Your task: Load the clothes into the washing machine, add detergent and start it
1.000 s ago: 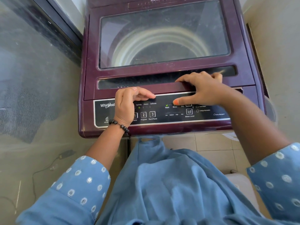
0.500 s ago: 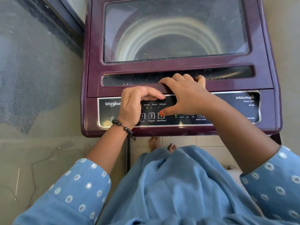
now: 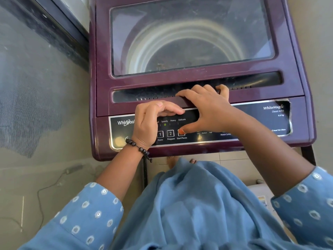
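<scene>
A maroon top-load washing machine (image 3: pixel 295 98) stands in front of me with its glass lid (image 3: pixel 189 37) closed; the steel drum shows through it and the clothes inside are hard to make out. Along its front runs the black control panel (image 3: pixel 252 123). My right hand (image 3: pixel 207 110) lies across the lid's handle groove, and its thumb presses the Start/Pause button (image 3: pixel 181 132). My left hand (image 3: pixel 149 121), with a bead bracelet on the wrist, rests on the panel's left part, fingers curled loosely above the Power button (image 3: pixel 160 134). A green light glows under "Speedy".
A dark door frame (image 3: pixel 59 33) runs along the machine's left side. A thin cable (image 3: pixel 54 184) lies on the grey floor at the left. A white object (image 3: pixel 259 193) sits on the tiled floor at the lower right. My blue garment hangs below.
My right hand slid left along the panel, and its thumb went from the wash indicators to the Start/Pause button. The view shifted slightly. My left hand stayed put.
</scene>
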Demonstrator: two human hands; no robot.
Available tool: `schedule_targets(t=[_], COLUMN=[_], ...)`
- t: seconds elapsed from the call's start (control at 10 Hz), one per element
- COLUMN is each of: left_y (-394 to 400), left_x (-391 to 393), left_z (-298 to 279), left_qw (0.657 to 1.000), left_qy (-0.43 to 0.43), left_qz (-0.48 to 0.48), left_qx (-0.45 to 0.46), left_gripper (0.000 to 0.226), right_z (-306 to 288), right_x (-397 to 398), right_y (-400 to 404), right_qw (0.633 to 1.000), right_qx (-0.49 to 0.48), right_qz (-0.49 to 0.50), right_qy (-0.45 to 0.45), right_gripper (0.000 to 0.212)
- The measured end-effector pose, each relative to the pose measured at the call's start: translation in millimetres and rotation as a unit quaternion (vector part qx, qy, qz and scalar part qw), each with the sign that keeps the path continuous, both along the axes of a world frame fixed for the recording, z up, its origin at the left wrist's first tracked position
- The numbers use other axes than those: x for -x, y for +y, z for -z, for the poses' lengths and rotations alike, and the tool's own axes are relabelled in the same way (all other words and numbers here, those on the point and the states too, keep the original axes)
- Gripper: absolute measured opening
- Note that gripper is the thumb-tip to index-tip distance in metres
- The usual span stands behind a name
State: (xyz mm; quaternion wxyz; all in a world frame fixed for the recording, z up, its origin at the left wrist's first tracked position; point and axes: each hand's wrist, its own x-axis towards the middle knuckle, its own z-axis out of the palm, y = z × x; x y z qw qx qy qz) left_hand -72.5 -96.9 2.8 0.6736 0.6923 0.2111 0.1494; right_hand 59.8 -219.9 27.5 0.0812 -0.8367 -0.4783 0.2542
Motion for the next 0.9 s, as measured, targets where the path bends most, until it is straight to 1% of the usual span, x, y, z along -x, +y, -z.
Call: schedule_targets(t=[0.1,0.2,0.3,0.4,0.5,0.6,0.7,0.8,0.9], left_y=[-1.1,-3.0,-7.2,-9.5,-9.4,-2.3,13.6,29.6,43.7], left_x=[0.1,1.9,4.3,4.6,4.4,0.1,-7.2,-17.6,-21.1], left_z=[0.0,-0.8,-0.2,1.0,0.9,1.4,-0.7,-4.2,-9.6], left_qw=[1.0,1.0,0.999,0.996,0.979,0.962,0.932,0.898,0.877], left_qy=[0.001,-0.004,-0.017,-0.033,-0.014,0.03,0.081,0.087,0.1], left_qz=[-0.007,-0.015,-0.022,-0.027,-0.01,0.011,0.017,0.011,0.014], left_qx=[-0.005,-0.023,-0.041,-0.076,-0.202,-0.271,-0.353,-0.431,-0.47], left_gripper=[0.049,0.049,0.046,0.044,0.047,0.055,0.059,0.061,0.063], right_z=[8.4,20.5,26.8,28.5,28.0,23.9,14.3,8.2,4.2], right_x=[7.3,18.7,24.8,32.4,39.3,37.5,31.8,21.6,18.7], right_y=[-3.4,-7.0,-8.3,-6.8,-0.7,11.2,26.8,41.6,56.1], right_qw=[0.997,0.984,0.975,0.969,0.964,0.96,0.957,0.953,0.95], right_qx=[-0.056,-0.133,-0.164,-0.188,-0.199,-0.195,-0.191,-0.188,-0.185], right_qz=[0.021,0.047,0.059,0.07,0.099,0.114,0.12,0.124,0.133], right_qy=[-0.047,-0.108,-0.137,-0.148,-0.148,-0.164,-0.184,-0.203,-0.216], right_gripper=[0.086,0.08,0.078,0.072,0.066,0.064,0.063,0.064,0.065])
